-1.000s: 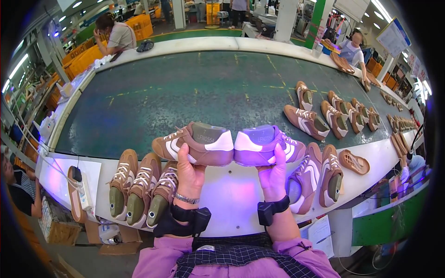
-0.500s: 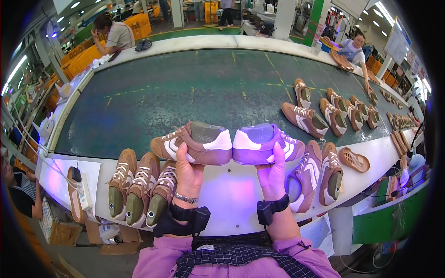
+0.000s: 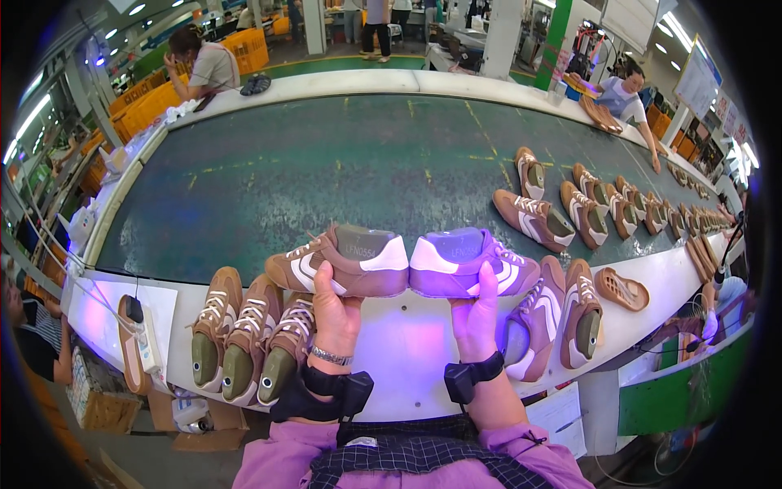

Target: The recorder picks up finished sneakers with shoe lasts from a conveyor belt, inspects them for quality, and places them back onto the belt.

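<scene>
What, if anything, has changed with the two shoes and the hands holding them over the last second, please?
Almost nothing has changed. The left hand still holds the brown shoe and the right hand the matching shoe, heels meeting above the white table edge; neither grip has shifted. The three shoes on the left and the shoes on the green belt lie as before. The view barely moved.

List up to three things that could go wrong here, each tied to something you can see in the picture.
1. Each hand grips one brown sneaker from below: left hand, left sneaker; right hand, right sneaker. Either might slip onto the white table edge.
2. Three lasted sneakers stand close beside the left wrist; an elbow could knock them over.
3. Purple light tints the right sneaker, which may hide colour flaws.
</scene>
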Demonstrator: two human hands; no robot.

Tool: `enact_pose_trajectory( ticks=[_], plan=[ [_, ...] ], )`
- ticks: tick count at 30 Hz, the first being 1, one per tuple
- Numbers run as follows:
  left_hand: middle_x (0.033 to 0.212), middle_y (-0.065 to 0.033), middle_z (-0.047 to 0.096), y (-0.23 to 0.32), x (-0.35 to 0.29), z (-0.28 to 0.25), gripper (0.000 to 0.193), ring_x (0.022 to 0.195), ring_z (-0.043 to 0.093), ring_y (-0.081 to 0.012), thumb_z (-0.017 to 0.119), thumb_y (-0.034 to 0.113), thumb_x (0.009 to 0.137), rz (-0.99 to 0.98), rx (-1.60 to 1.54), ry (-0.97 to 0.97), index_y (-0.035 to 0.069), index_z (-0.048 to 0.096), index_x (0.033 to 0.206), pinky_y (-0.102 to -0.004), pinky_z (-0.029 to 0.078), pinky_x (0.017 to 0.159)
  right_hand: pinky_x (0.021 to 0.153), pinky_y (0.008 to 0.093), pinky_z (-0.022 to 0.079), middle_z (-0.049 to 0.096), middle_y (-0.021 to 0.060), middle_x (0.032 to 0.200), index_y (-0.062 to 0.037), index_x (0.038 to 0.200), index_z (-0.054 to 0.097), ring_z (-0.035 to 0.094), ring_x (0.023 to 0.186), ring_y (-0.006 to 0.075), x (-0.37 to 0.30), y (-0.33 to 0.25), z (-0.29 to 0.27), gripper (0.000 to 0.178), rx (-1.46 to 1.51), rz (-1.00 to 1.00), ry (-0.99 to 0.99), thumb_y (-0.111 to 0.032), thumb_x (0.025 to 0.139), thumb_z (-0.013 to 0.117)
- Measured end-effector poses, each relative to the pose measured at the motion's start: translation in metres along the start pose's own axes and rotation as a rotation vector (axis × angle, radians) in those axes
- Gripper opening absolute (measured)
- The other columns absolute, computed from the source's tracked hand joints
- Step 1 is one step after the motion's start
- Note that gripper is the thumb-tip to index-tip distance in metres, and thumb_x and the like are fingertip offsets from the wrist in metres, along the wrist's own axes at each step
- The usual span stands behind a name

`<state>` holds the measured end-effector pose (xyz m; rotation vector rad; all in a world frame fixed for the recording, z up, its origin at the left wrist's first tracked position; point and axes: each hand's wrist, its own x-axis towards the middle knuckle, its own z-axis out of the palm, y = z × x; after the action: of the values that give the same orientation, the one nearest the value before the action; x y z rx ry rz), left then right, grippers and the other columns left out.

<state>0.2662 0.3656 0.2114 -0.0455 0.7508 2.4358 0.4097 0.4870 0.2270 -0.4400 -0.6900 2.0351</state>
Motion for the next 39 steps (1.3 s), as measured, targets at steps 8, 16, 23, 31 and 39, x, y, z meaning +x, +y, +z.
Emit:
enact_pose_trajectory(
  ticks=[8, 16, 23, 31, 39],
  plan=[
    [0.119, -0.0038, 0.055, 0.003, -0.004, 0.0, 0.043, 0.108, 0.054, -0.0185, 0.056, 0.028, 0.087, 0.057, 0.055, -0.05, 0.01, 0.048, 0.124, -0.0356, 0.046, 0.092, 0.097, 0.0405, 0.042, 0.052, 0.0075, 0.123, -0.0077, 0.129, 0.042, 0.052, 0.114, 0.0216, 0.003, 0.001, -0.014, 0.053, -0.055, -0.005, -0.02, -0.036, 0.087, 0.058],
    [0.121, -0.0038, 0.052, 0.005, -0.006, 0.001, 0.048, 0.11, 0.052, -0.0177, 0.059, 0.024, 0.084, 0.135, 0.158, -0.104, 0.009, 0.044, 0.127, -0.0352, 0.046, 0.093, 0.091, 0.0375, 0.047, 0.056, 0.0061, 0.114, -0.0071, 0.124, 0.045, 0.057, 0.105, 0.0196, 0.009, -0.012, -0.018, 0.047, -0.174, -0.041, -0.005, -0.028, 0.086, 0.062],
    [0.121, -0.0037, 0.051, 0.002, -0.004, 0.001, 0.051, 0.11, 0.053, -0.0184, 0.061, 0.024, 0.083, 0.108, 0.198, -0.1, 0.009, 0.043, 0.128, -0.0356, 0.046, 0.093, 0.088, 0.0356, 0.049, 0.057, 0.0051, 0.113, -0.007, 0.123, 0.046, 0.058, 0.103, 0.0182, 0.013, -0.016, -0.024, 0.044, -0.205, -0.036, -0.011, -0.027, 0.086, 0.062],
    [0.12, -0.0037, 0.052, 0.002, -0.003, -0.004, 0.05, 0.109, 0.054, -0.0183, 0.061, 0.026, 0.082, 0.068, 0.194, -0.106, 0.009, 0.044, 0.127, -0.036, 0.048, 0.091, 0.088, 0.0358, 0.049, 0.058, 0.0045, 0.108, -0.0069, 0.12, 0.048, 0.059, 0.1, 0.0175, 0.012, -0.016, -0.023, 0.04, -0.17, 0.009, 0.013, -0.026, 0.087, 0.061],
    [0.119, -0.0068, 0.054, -0.003, -0.005, 0.0, 0.049, 0.108, 0.054, -0.0218, 0.061, 0.026, 0.083, 0.039, 0.128, -0.114, 0.006, 0.046, 0.125, -0.0361, 0.045, 0.094, 0.087, 0.0331, 0.048, 0.059, 0.0045, 0.106, -0.0069, 0.116, 0.05, 0.059, 0.098, 0.0162, 0.014, -0.016, -0.033, 0.037, -0.163, -0.011, 0.031, -0.026, 0.087, 0.062]
  ],
)
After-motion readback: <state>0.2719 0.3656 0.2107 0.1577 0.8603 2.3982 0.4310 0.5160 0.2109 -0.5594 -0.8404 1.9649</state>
